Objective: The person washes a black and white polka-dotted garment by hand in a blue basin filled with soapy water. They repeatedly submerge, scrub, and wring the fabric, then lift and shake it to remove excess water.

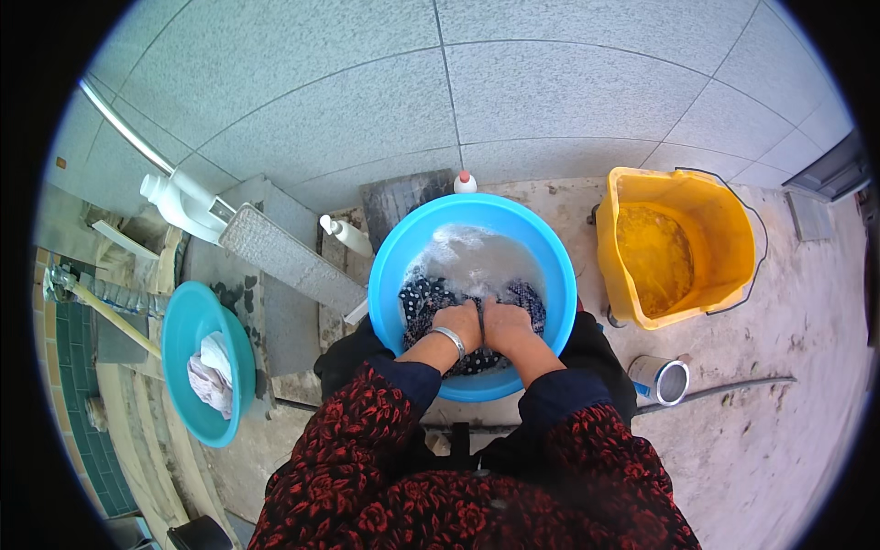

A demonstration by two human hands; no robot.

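A blue plastic basin (472,392) stands in front of me, between my knees. It holds soapy grey water with white suds (474,251) towards the far side. In its near half lies a wet dark cloth with white dots (421,302), partly under water. My left hand (457,326), with a silver bangle at the wrist, is curled into a fist on the cloth. Right beside it, my right hand (507,324) is likewise closed on the cloth, knuckles up. Fingertips of both hands are hidden in the fabric.
A yellow mop bucket (722,254) on casters stands right, near a tin can (668,382) and a dark hose (729,390). Left are a teal basin (237,385) holding pale cloths (213,378), a concrete block (289,261), a pump bottle (347,236) and a white jug (180,206). A red-capped bottle (465,183) stands by the wall.
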